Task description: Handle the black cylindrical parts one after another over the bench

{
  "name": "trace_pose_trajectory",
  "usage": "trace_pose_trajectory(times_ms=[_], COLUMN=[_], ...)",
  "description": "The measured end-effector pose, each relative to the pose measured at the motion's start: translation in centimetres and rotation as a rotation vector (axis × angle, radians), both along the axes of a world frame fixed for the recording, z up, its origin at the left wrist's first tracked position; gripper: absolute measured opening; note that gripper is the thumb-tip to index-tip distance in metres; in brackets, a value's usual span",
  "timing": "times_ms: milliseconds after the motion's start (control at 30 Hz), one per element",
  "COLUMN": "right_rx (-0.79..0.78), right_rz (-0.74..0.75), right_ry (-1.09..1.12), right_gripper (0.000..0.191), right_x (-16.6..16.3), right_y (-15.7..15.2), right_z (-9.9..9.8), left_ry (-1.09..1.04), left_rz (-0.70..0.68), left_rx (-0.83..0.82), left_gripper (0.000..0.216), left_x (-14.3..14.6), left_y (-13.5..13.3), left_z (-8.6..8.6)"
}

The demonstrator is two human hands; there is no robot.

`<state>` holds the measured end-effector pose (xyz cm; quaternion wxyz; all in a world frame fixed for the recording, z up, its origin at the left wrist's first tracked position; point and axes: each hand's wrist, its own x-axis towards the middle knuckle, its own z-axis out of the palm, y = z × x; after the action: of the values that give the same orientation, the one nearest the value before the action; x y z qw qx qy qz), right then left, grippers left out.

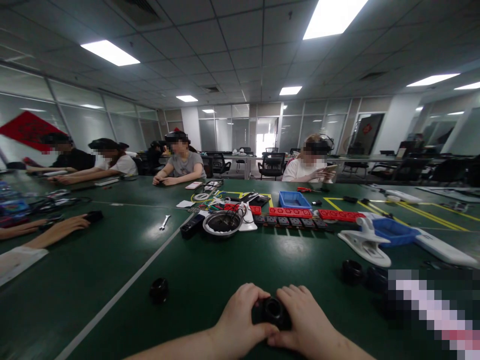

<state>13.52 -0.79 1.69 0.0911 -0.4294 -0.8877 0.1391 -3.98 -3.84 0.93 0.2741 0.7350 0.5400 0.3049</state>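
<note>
– Black ring (273,311): where do we have it?
– Right in front of us, at the near edge of the green table (210,265), between our two hands. We cannot tell whether it rests on the table or hangs just above it.
– What do we see far left of the black ring?
– A co-worker's hand (62,229) lies on the table, its fingertips at a small dark object (93,216). Nearer the ring, still to its left, a small black part (159,290) sits alone.
– And our left hand (240,320)?
– Its fingers curl over the ring's left side, with the thumb at the front. It grips the ring.
– Beyond the ring?
– We see a wrench (164,221), a metal bowl (222,222), then red power strips (290,212) with a blue tray (294,199) behind them.
– Our right hand (307,325)?
– It clasps the ring's right side, fingers bent over the top.
– Right of the ring?
– Black round parts (352,271) lie near. Beyond them a white clamp (365,242) lies against a second blue tray (393,232).
</note>
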Motion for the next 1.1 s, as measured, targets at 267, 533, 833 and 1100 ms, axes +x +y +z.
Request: trace_pose_trajectory(times_ms=[267, 533, 833, 1100], right_rx=[-0.304, -0.003, -0.282, -0.14], right_rz=[0.244, -0.028, 0.173, 0.028], right_ry=[0.12, -0.034, 0.056, 0.001], right_gripper=[0.025, 0.033, 0.039, 0.04], right_x=[1.9, -0.2, 1.4, 0.4], right_y=[1.8, -0.1, 0.8, 0.6], right_z=[1.4, 0.0, 2.1, 0.1], left_ry=[-0.068, -0.014, -0.066, -0.033], left_rz=[-0.34, -0.032, -0.287, -0.14], left_rx=[0.087, 0.017, 0.032, -0.011], left_gripper=[0.045, 0.041, 0.044, 0.048], left_x=[-1.0, -0.1, -1.1, -0.3], left_y=[0.3, -0.4, 0.2, 0.0], left_z=[0.3, -0.1, 0.6, -0.2])
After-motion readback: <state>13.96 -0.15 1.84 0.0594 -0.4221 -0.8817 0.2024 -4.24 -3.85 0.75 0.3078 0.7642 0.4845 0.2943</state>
